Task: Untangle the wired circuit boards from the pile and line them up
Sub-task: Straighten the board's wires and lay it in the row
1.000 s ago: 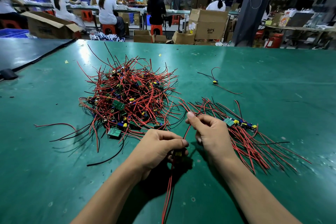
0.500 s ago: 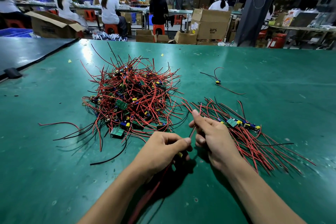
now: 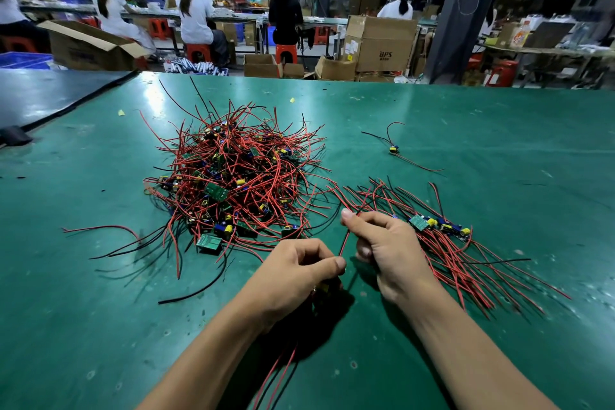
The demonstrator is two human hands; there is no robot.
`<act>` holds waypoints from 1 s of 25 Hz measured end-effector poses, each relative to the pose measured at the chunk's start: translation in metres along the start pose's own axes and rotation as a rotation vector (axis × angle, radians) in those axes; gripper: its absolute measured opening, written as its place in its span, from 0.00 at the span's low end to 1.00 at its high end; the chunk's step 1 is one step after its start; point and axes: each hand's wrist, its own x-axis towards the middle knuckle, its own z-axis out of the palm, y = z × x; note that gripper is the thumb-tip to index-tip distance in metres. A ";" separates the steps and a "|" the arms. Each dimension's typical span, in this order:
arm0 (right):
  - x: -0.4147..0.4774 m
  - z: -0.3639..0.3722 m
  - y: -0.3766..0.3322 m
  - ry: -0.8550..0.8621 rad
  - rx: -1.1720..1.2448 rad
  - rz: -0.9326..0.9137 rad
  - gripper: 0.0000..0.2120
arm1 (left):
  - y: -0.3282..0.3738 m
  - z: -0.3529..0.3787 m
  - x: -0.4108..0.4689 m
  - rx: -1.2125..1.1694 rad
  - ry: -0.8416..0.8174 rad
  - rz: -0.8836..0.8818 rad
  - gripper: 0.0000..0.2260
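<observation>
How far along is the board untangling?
Early. Done: a small lined-up row lies at the right. In hand: left hand grips one board, right hand pinches its red wire. To do: the tangled pile holds most boards; a stray board lies apart, farther back.

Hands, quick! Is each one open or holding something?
Left hand: closed round a small circuit board, mostly hidden.
Right hand: pinching a red wire.

Tangled pile [image 3: 233, 183] blocks left; lined-up boards [image 3: 439, 226] right.
</observation>
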 end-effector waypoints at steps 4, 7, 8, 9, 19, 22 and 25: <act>0.009 -0.008 -0.006 0.081 0.101 -0.011 0.10 | 0.002 0.000 -0.001 0.049 -0.036 -0.003 0.08; 0.011 -0.013 -0.008 0.126 0.144 -0.031 0.10 | 0.003 -0.001 -0.002 0.098 -0.072 -0.018 0.08; 0.011 -0.013 -0.009 0.122 0.159 -0.027 0.11 | 0.003 -0.002 -0.002 0.105 -0.078 -0.018 0.09; 0.011 -0.013 -0.010 0.121 0.180 -0.007 0.13 | 0.003 -0.003 -0.002 0.104 -0.086 -0.019 0.09; 0.012 -0.018 -0.011 0.096 0.039 -0.027 0.16 | 0.000 -0.010 -0.001 0.120 -0.123 -0.051 0.09; 0.012 -0.022 -0.007 0.176 -0.233 -0.239 0.14 | -0.001 -0.012 -0.002 0.081 -0.164 -0.050 0.07; 0.013 -0.024 -0.004 0.295 -0.448 -0.417 0.12 | -0.002 -0.013 -0.002 0.075 -0.180 -0.050 0.07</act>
